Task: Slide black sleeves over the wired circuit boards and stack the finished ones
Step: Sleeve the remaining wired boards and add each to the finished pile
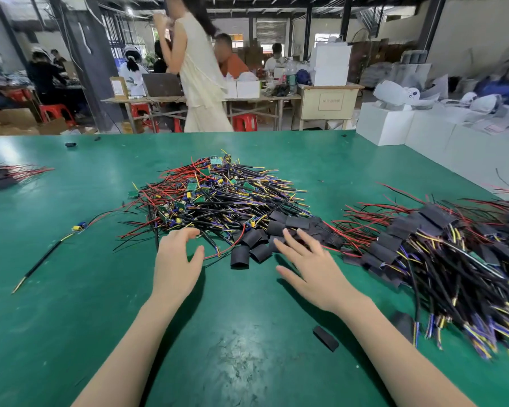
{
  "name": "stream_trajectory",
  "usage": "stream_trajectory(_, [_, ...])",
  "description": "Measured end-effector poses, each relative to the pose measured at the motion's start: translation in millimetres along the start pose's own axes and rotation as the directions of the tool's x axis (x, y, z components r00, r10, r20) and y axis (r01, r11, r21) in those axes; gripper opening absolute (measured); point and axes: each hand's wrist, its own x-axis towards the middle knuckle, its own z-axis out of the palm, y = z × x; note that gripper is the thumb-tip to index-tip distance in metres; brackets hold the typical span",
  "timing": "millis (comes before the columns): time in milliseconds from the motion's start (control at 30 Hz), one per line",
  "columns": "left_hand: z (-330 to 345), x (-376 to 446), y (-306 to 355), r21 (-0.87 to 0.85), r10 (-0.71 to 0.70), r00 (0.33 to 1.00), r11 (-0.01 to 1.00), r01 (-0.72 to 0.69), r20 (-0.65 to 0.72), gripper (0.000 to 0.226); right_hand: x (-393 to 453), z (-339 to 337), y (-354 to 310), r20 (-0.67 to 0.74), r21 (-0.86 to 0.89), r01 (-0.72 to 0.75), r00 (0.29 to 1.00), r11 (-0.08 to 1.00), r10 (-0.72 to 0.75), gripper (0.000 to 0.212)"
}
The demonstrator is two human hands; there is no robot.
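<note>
A big heap of bare wired circuit boards [215, 195] with red, black and yellow leads lies mid-table. Loose black sleeves [254, 245] are scattered at its near right edge. The finished stack of sleeved boards [441, 254] spreads along the right. My left hand [175, 259] hovers open at the heap's near edge, holding nothing. My right hand [312, 265] is open, fingers spread, with its fingertips at the loose sleeves. One single sleeve [325, 337] lies alone near my right forearm.
The green table [100, 289] carries one stray wired board [78, 227] at the left and a small sleeved bundle [0, 176] at the far left edge. White boxes [423, 133] line the right side. A person in a cream dress [200, 74] walks behind the table.
</note>
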Motion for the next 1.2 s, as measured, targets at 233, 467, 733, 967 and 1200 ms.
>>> stream_trajectory(233, [5, 19, 0, 0.178, 0.032, 0.991, 0.983, -0.055, 0.132, 0.06, 0, 1, 1, -0.01, 0.05, -0.002, 1.0, 0.999, 0.002, 0.045])
stream_trajectory(467, [-1, 49, -17, 0.59, 0.058, 0.958, 0.777, -0.221, 0.282, 0.053, 3, -3, -4, -0.057, -0.036, -0.064, 0.997, 0.997, 0.061, 0.046])
stream_trajectory(733, [-19, 56, -33, 0.563, 0.077, 0.967, 0.801, -0.205, 0.242, 0.017, 2, -5, 0, -0.081, 0.041, -0.13, 0.988, 0.991, 0.133, 0.041])
stream_trajectory(967, [-32, 49, -24, 0.452, 0.407, 0.885, 0.849, -0.275, -0.227, 0.01, -2, -16, 6, -0.041, 0.116, -0.104, 0.993, 0.988, 0.109, 0.04])
stream_trajectory(1200, [-45, 32, 26, 0.38, 0.563, 0.786, 0.806, -0.454, -0.255, 0.02, -4, -22, 13, -0.052, 0.151, -0.085, 0.994, 0.985, 0.094, 0.034])
